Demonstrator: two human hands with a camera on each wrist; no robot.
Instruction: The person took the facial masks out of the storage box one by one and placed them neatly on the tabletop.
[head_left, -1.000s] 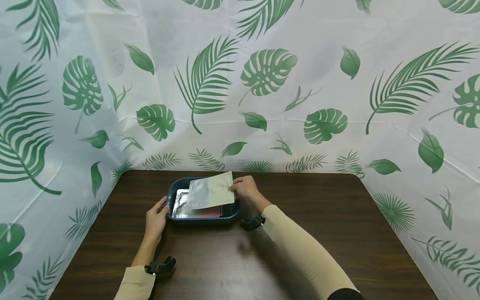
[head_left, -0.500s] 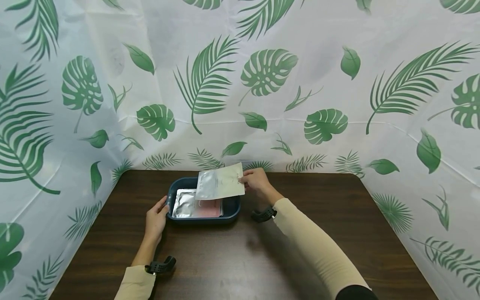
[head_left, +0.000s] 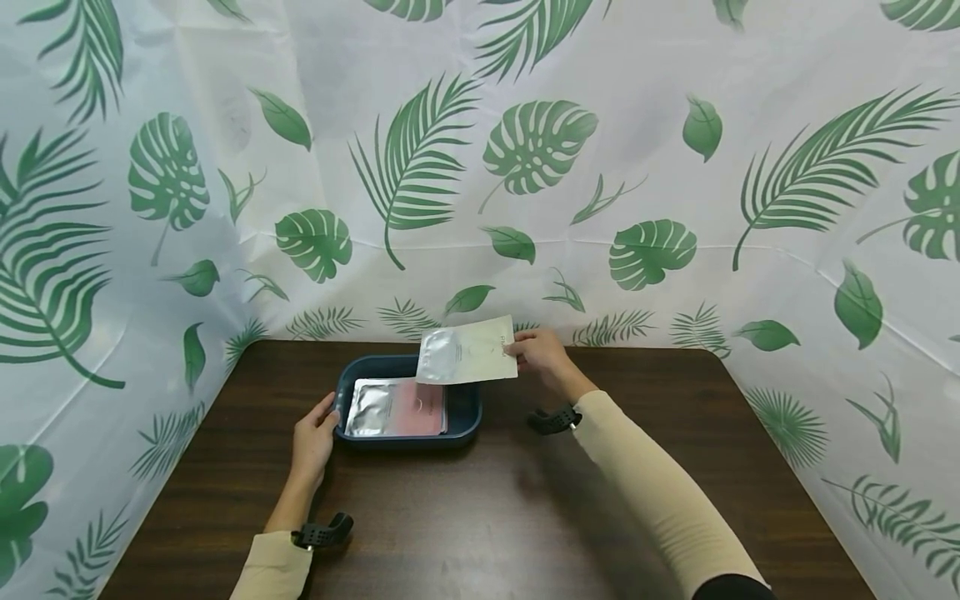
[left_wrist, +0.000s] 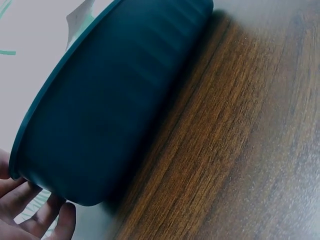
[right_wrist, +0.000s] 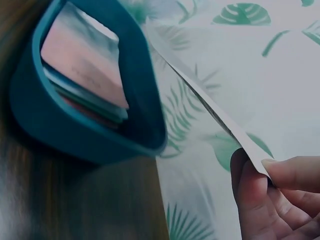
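My right hand (head_left: pixel 543 357) pinches the right edge of a flat pale-yellow and silver sheet mask packet (head_left: pixel 476 350) between thumb and fingers. The packet hangs tilted above the back right of a dark blue plastic bin (head_left: pixel 408 444); in the right wrist view it shows nearly edge-on, apart from the bin. Inside the bin lies a pink and silver packet (head_left: pixel 420 408), on top of several more layered beneath it (right_wrist: pixel 95 102). My left hand (head_left: pixel 311 437) grips the bin's left end, thumb at the rim and fingers (left_wrist: pixel 47 215) against the outer wall.
The bin stands on a dark wood-grain table (head_left: pixel 420 517), near its back edge. Close behind rises a white cloth backdrop (head_left: pixel 555 283) printed with green leaves. A black strap (head_left: pixel 555 419) sits on the right wrist and another strap (head_left: pixel 324 531) on the left.
My right hand has moved right and slightly back with the pale packet, lifting it away from over the bin. More of the pink packet is uncovered. My left hand keeps its place on the bin.
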